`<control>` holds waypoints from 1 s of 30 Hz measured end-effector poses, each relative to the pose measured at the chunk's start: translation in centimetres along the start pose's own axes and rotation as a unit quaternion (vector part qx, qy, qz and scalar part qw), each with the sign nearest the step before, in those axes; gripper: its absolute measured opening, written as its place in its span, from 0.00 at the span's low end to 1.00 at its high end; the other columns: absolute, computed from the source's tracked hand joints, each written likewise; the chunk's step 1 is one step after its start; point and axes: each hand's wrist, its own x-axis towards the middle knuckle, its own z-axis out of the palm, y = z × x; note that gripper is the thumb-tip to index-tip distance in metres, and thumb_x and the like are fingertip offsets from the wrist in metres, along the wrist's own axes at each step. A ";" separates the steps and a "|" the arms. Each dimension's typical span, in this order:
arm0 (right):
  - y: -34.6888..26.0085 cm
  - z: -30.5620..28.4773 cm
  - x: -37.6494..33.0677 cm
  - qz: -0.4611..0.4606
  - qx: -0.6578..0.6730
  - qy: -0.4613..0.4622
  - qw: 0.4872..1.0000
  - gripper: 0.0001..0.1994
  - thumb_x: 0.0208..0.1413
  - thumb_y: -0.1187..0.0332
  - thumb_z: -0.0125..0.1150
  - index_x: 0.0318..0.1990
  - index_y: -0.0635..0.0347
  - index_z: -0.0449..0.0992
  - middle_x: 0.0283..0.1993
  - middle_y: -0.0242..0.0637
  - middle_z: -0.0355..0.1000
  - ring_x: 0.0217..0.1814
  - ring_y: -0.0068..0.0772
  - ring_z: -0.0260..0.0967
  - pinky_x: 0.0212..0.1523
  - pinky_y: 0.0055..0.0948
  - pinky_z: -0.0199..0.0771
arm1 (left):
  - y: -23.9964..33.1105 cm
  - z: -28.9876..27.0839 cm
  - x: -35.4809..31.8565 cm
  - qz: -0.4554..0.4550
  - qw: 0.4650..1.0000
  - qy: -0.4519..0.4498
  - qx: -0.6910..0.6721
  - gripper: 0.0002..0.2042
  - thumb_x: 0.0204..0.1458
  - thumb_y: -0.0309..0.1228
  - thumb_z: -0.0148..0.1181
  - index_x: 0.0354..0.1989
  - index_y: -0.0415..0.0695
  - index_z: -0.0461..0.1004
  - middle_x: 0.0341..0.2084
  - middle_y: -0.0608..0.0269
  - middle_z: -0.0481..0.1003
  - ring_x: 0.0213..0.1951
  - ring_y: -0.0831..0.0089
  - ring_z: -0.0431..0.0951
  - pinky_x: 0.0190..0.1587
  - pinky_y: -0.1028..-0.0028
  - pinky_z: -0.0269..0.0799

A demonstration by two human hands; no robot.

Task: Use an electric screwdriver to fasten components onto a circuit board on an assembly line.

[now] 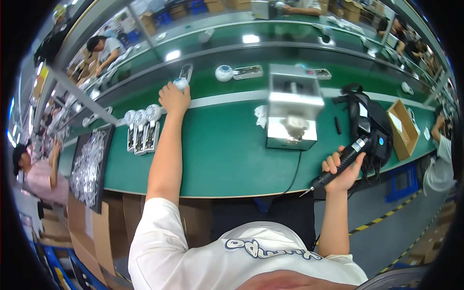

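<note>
My left arm stretches far across the green bench, and my left hand [175, 99] has its fingers curled on a white device with a round head [181, 83] and a rectangular open-faced handle beyond it. My right hand [342, 170] is wrapped round a black electric screwdriver [349, 158], its bit slanting down to the left above the bench's front edge. Left of my left forearm, several similar white round-headed units [142, 129] lie side by side. Another one [240, 73] lies on the far strip, right of my left hand.
A silver metal machine [293, 108] stands on the bench between my hands, its cord trailing to the front edge. A black bag [366, 123] and a cardboard box [402, 129] are at the right. At the left, a black tray [92, 164] holds clear parts. Other people work around.
</note>
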 end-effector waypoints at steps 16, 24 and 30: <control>0.0 1.6 -0.8 -0.029 -0.022 0.046 0.998 0.38 0.63 0.31 0.41 0.57 0.61 0.70 0.24 0.27 0.55 0.23 0.23 0.52 0.29 0.28 0.58 | -7.0 -6.2 -1.6 0.251 0.943 -0.213 0.050 0.21 0.43 0.20 0.61 0.50 0.38 0.71 0.50 0.43 0.74 0.51 0.42 0.74 0.55 0.56 0.72; -0.3 11.4 1.3 -0.169 -0.238 -0.262 0.920 0.45 0.56 0.24 0.41 0.59 0.62 0.67 0.28 0.32 0.68 0.22 0.25 0.63 0.28 0.31 0.65 | 5.6 -9.5 -12.5 0.468 0.817 -0.240 -0.236 0.21 0.46 0.38 0.70 0.46 0.37 0.77 0.36 0.47 0.79 0.39 0.56 0.80 0.43 0.63 0.74; 4.8 15.7 5.9 -0.284 -0.028 -0.250 0.925 0.44 0.52 0.21 0.44 0.46 0.61 0.67 0.21 0.38 0.68 0.18 0.34 0.66 0.23 0.29 0.70 | 6.8 -7.1 -16.2 0.373 0.758 -0.309 -0.436 0.24 0.44 0.39 0.71 0.47 0.38 0.76 0.36 0.51 0.79 0.40 0.61 0.80 0.45 0.66 0.74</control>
